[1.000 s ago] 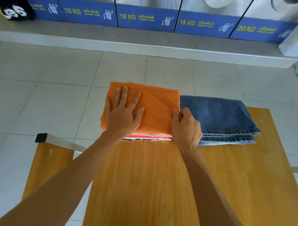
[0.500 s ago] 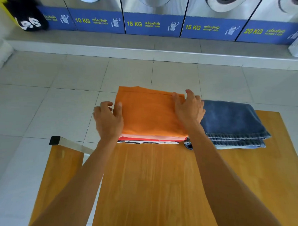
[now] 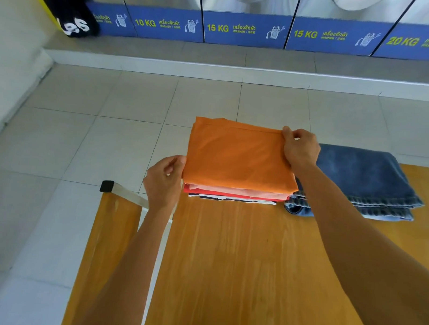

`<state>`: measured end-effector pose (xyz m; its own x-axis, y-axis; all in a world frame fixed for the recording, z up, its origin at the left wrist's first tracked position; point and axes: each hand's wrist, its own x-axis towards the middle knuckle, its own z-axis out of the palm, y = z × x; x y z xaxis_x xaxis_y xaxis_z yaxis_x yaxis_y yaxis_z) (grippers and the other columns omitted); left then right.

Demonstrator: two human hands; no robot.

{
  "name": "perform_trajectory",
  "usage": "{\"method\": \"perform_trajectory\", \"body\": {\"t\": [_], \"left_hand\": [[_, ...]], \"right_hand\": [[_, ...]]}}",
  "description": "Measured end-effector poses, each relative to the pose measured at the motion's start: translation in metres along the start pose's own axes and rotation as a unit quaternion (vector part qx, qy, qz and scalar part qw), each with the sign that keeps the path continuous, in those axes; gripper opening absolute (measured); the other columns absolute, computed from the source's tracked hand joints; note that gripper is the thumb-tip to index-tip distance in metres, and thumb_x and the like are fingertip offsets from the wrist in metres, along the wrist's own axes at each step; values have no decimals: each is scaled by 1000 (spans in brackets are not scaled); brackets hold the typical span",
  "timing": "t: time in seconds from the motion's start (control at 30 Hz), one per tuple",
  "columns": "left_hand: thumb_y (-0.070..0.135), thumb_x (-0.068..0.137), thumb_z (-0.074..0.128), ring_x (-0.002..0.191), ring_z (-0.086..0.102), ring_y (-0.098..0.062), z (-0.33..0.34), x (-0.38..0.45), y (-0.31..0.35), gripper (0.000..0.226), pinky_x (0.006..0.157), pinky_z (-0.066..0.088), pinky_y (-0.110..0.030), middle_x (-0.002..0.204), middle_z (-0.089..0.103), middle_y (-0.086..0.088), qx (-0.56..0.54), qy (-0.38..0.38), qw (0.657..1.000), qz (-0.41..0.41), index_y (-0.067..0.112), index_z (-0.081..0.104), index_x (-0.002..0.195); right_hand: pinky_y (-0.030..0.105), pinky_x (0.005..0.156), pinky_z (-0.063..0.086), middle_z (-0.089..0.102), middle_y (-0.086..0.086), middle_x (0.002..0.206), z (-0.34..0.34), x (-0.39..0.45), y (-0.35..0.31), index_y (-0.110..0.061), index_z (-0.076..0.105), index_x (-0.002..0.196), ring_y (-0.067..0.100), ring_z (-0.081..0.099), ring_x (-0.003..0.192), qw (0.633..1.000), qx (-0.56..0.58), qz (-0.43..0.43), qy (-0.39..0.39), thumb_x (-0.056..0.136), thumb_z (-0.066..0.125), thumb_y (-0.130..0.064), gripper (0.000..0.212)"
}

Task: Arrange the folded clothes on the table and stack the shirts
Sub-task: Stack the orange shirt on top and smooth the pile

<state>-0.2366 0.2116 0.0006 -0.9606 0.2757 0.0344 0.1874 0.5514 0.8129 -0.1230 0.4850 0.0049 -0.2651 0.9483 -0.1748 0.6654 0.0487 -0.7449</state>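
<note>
Both hands have shifted to pinching grips on the orange shirt [image 3: 238,156]: the left hand [image 3: 163,180] at its near-left corner, the right hand [image 3: 299,148] at its far-right corner. It tops the shirt stack [image 3: 231,195] at the desk's [image 3: 241,260] far edge, beside the folded jeans [image 3: 368,182]. Stacking looks nearly done; only squaring remains.

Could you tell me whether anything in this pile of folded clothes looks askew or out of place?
The orange shirt sits askew on the shirt stack, its far edge overhanging the table. Both hands, left hand and right hand, pinch its corners.
</note>
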Motion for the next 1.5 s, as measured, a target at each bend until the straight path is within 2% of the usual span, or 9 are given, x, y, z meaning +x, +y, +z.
{"method": "perform_trajectory", "body": {"t": [0.17, 0.27, 0.33, 0.57, 0.7, 0.87, 0.97, 1.1, 1.5], "left_hand": [[53, 88, 63, 94, 64, -7, -2, -18, -16, 30, 80, 47, -19, 103, 71, 10, -10, -38, 999, -36, 27, 70, 102], [48, 93, 59, 91, 65, -11, 3, -19, -19, 35, 85, 53, -27, 105, 74, 1, -2, -41, 999, -28, 19, 72, 106], [46, 96, 55, 87, 66, -14, 2, -17, -19, 34, 87, 56, -34, 100, 74, -1, -5, -43, 999, -31, 17, 72, 103], [38, 92, 64, 99, 64, -14, -6, -14, -24, 30, 86, 52, -26, 119, 68, 2, -60, -87, 994, -41, 22, 64, 118], [41, 92, 64, 107, 61, -14, -11, -1, -18, 31, 96, 52, -38, 124, 66, 2, -6, -88, 995, -55, 25, 62, 119], [13, 100, 49, 137, 47, -24, 18, 12, 29, 33, 112, 40, -39, 143, 56, -4, 60, 14, 984, 165, 14, 61, 131], [18, 104, 38, 149, 29, -25, 52, 34, 49, 39, 121, 23, -45, 155, 43, -5, 60, -77, 976, 195, 12, 53, 140], [34, 106, 23, 153, 11, -24, 80, 51, 31, 53, 123, 9, -48, 165, 20, -4, 230, -156, 938, 209, 15, 25, 155], [51, 103, 11, 154, -3, -23, 85, 47, 12, 61, 121, 4, -55, 167, -1, 0, 284, -149, 929, 185, 27, 2, 159]], "right_hand": [[43, 101, 35, 59, 2, 132, 8, -32, -26, -28, 66, 117, 23, 50, 124, 973, -93, -183, 110, 99, 48, -38, 27], [49, 111, 31, 47, 1, 152, 33, -83, -34, -31, 61, 132, 24, 40, 141, 912, -153, -380, 15, 103, 40, -45, 39], [52, 117, 24, 34, 1, 161, 54, -104, -27, -34, 53, 142, 25, 26, 150, 883, -202, -419, -57, 104, 31, -51, 47], [57, 122, 4, 14, 0, 168, 75, -104, -14, -39, 28, 155, 24, 7, 155, 881, -293, -361, -86, 101, 10, -64, 63], [56, 123, 3, 11, 1, 168, 75, -105, -17, -37, 24, 157, 25, 3, 156, 885, -297, -349, -85, 100, 10, -66, 66], [53, 124, 5, 10, 4, 168, 78, -104, -18, -30, 21, 159, 26, 3, 155, 885, -302, -346, -73, 101, 11, -62, 67], [53, 124, 2, 4, 3, 169, 77, -103, -14, -25, 10, 161, 26, -2, 155, 898, -308, -309, -60, 102, 10, -59, 68], [55, 122, -3, -5, 0, 169, 75, -102, -3, -33, 0, 160, 24, -8, 155, 914, -313, -253, -49, 103, 11, -57, 63], [60, 120, -8, -4, -3, 169, 47, -76, 6, -36, 0, 159, 23, -11, 155, 935, -320, -135, -69, 96, 7, -67, 70]]}}
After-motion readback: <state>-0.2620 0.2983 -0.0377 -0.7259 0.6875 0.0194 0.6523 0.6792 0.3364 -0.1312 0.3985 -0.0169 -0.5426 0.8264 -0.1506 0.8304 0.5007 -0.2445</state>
